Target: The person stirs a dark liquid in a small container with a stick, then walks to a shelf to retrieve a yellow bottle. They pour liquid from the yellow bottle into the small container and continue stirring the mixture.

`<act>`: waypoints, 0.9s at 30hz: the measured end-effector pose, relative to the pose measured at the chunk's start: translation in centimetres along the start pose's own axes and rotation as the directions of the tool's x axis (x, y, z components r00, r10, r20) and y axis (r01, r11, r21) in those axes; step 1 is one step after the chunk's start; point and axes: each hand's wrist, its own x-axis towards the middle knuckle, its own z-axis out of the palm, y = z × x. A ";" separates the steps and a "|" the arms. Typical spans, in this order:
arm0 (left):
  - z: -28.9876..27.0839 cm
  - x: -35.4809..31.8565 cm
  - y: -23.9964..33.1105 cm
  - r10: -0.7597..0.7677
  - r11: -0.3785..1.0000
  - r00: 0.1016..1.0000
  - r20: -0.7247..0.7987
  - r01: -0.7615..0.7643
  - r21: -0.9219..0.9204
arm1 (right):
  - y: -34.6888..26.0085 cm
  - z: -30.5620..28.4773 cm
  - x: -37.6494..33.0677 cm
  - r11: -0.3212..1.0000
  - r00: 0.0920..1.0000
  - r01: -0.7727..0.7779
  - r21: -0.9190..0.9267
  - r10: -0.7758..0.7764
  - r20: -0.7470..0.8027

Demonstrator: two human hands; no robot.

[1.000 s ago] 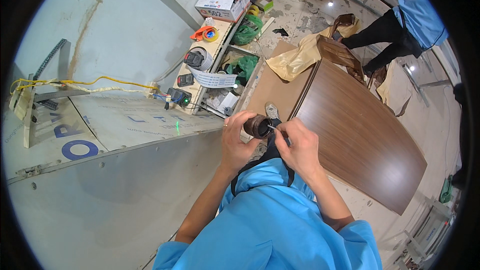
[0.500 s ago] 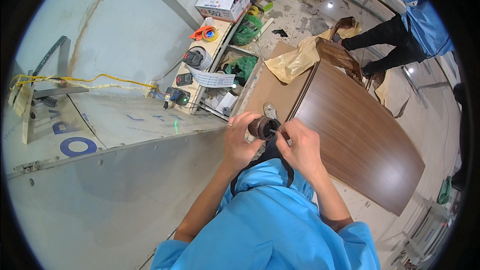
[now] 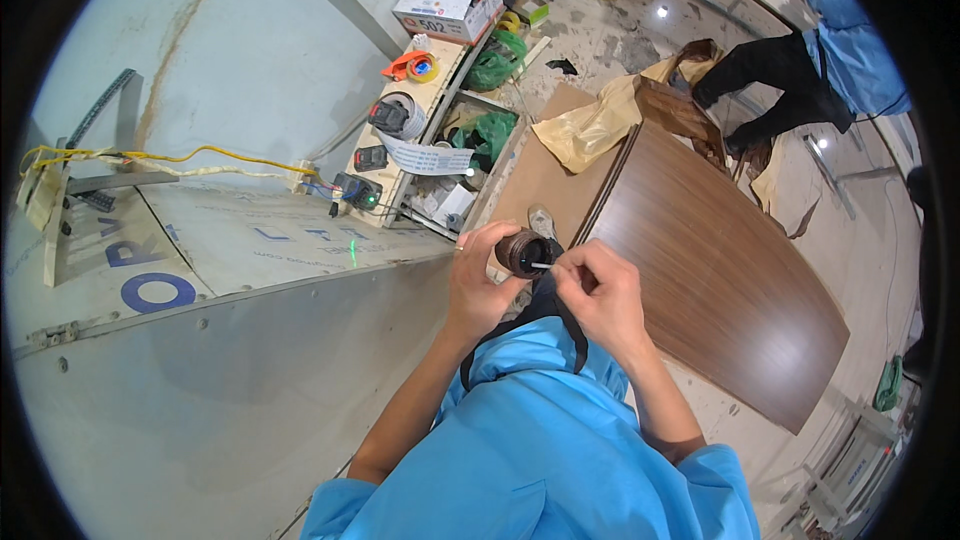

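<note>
My left hand (image 3: 478,285) is wrapped round a brown, open-mouthed cylinder (image 3: 508,252), its dark round opening tilted toward my right hand. What the cylinder is I cannot make out. Between the thumb and forefinger of my right hand (image 3: 603,290) is a thin pale stick (image 3: 541,265). The stick's far end reaches into the mouth of the cylinder. Both hands are held close together in front of my waist.
Stacked brown wood-grain panels (image 3: 735,270) lie on cardboard (image 3: 565,150) to the right. A narrow bench (image 3: 440,75) on the left bears a white box (image 3: 445,6), tape rolls and batteries. A person (image 3: 850,50) stands at the far right.
The pale stick shows more plainly at the cylinder's mouth, and my right hand has shifted slightly. At the far right, the person has moved, with the upper body lower and an arm drawn away.
</note>
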 end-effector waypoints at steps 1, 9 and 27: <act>0.0 0.1 0.0 -0.007 1.000 1.000 -0.005 0.007 0.002 | 0.0 -0.1 -0.2 1.000 0.999 -0.006 0.010 0.006 -0.043; -0.1 0.2 0.6 -0.127 0.992 0.991 -0.031 0.127 -0.001 | 1.2 -0.6 -1.1 0.857 0.951 -0.235 0.458 0.301 -0.076; 0.4 -1.0 0.8 -0.224 0.965 0.973 -0.058 0.213 -0.153 | 1.4 -0.9 -1.7 0.746 0.901 -0.382 0.546 0.432 0.040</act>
